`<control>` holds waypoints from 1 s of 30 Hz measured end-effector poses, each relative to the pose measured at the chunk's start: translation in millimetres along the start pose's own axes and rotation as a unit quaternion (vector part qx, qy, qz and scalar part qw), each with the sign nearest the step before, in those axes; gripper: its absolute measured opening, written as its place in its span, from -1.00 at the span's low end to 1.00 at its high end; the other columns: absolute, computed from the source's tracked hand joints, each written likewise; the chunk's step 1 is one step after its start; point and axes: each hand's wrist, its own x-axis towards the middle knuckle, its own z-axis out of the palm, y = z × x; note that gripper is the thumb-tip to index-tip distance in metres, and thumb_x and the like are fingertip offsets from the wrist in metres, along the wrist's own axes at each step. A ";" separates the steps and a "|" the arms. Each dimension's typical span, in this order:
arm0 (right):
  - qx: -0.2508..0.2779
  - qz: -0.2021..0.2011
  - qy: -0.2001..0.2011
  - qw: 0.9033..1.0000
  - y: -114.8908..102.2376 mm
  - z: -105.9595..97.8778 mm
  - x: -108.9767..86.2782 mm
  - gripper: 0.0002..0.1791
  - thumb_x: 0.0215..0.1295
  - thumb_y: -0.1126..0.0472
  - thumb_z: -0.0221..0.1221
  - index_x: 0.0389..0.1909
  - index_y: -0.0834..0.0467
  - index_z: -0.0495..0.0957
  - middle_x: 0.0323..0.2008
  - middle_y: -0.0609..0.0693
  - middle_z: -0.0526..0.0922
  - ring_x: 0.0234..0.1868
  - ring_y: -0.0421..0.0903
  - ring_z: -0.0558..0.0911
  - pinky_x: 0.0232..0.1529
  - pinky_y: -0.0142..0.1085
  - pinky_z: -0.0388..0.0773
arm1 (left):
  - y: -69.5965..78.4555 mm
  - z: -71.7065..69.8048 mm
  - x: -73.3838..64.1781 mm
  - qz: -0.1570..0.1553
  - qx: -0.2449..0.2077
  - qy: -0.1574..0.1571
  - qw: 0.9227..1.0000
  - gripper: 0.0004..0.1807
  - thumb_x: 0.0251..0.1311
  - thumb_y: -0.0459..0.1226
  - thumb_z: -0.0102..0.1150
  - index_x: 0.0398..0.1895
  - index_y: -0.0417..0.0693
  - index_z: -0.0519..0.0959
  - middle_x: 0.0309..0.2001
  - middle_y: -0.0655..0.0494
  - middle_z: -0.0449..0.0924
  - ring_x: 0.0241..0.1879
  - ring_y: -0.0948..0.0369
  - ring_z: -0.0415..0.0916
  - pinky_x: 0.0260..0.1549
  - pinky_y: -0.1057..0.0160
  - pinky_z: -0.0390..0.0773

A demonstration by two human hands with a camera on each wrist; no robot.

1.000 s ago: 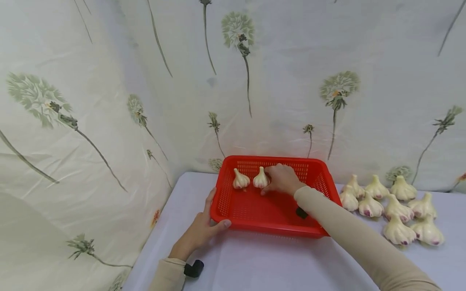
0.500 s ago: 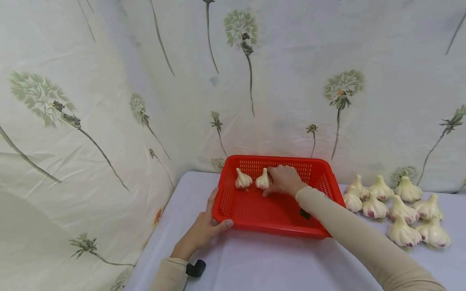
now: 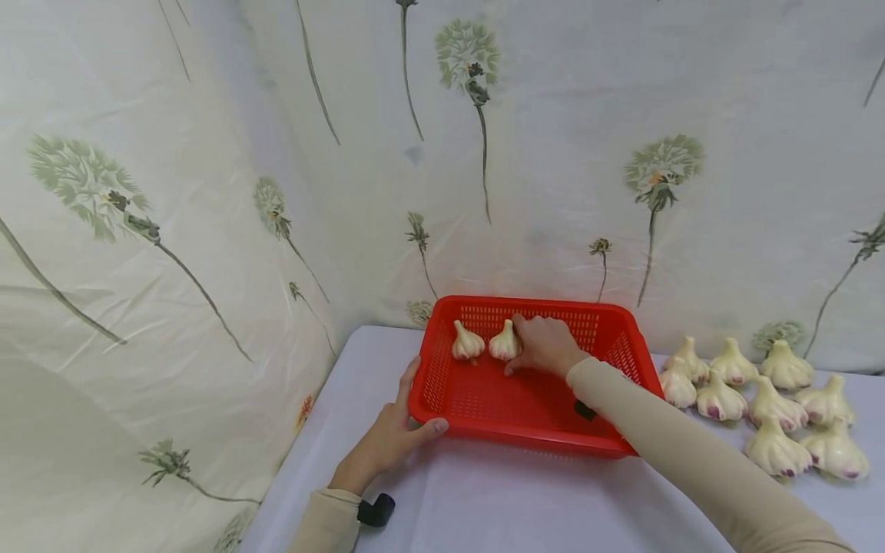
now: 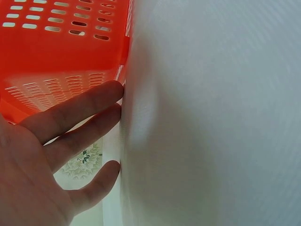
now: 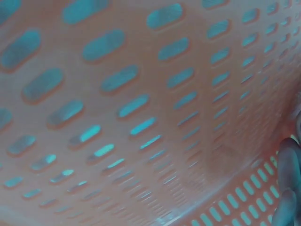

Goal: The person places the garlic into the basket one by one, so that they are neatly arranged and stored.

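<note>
Two pale garlic bulbs stand neck up on the floor of a red perforated plastic basket (image 3: 512, 442). My right hand (image 3: 549, 346) reaches inside and pinches the right-hand garlic bulb (image 3: 504, 344) between thumb and fingers; its right side is hidden. Just left of it, apart, is the other garlic bulb (image 3: 468, 342). My left hand (image 3: 387, 438) rests against the basket's left end, thumb at the front corner of the rim. In the left wrist view, fairly straight, spread fingers (image 4: 75, 110) lie by the basket's outer wall. Only the right hand's fingertips (image 5: 288, 167) show in the right wrist view.
A cluster of several garlic bulbs (image 3: 767, 407) lies on the white-covered table (image 3: 498, 507), right of the basket. A patterned curtain (image 3: 553, 177) hangs close behind the basket and along the left side. My right forearm (image 3: 691, 453) crosses above the basket's right front corner.
The head view has turned slightly, so everything sits a little further right in it. Both hands, the basket and the bulbs keep nearly the same places relative to each other.
</note>
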 end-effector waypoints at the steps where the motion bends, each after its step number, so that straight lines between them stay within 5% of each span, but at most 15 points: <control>1: 0.002 -0.001 0.001 1.000 0.4 -0.3 -0.2 -0.08 -0.29 -0.40 0.49 -0.02 0.16 0.47 -0.44 0.03 0.63 -0.45 -0.01 0.61 -0.37 -0.05 0.61 | 0.3 -0.1 -0.1 -0.002 0.002 0.000 1.000 0.07 0.10 0.25 0.24 0.53 0.63 -0.28 0.13 0.10 0.58 0.07 0.16 0.51 -0.03 0.01 0.53; 19: 0.051 0.024 0.014 0.998 3.6 -2.3 -1.3 -0.15 -0.33 -0.40 0.50 -0.05 0.02 0.50 -0.39 -0.06 0.65 -0.48 -0.10 0.52 -0.36 -0.12 0.56 | -1.2 1.1 3.2 -0.006 -0.012 -0.012 1.000 0.07 0.10 0.26 0.24 0.51 0.67 -0.29 0.12 0.18 0.57 0.05 0.21 0.49 -0.06 0.11 0.57; 25: 0.063 0.056 0.044 0.996 5.3 -16.5 -7.7 -0.06 -0.42 -0.45 0.50 0.00 0.02 0.53 -0.30 -0.03 0.71 -0.46 -0.07 0.55 -0.30 -0.07 0.61 | 1.3 3.8 3.2 -0.006 -0.008 -0.014 1.000 0.06 0.12 0.23 0.23 0.51 0.66 -0.29 0.11 0.19 0.57 0.04 0.20 0.49 -0.03 0.06 0.57; 30: 0.052 0.043 0.059 0.996 8.1 -39.0 -20.1 -0.01 -0.42 -0.45 0.50 0.06 0.05 0.50 -0.34 -0.03 0.70 -0.49 -0.10 0.55 -0.37 -0.11 0.60 | 2.5 1.7 -0.4 -0.001 -0.012 -0.007 1.000 0.05 0.14 0.20 0.23 0.53 0.60 -0.28 0.14 0.16 0.56 0.08 0.18 0.49 -0.05 0.08 0.59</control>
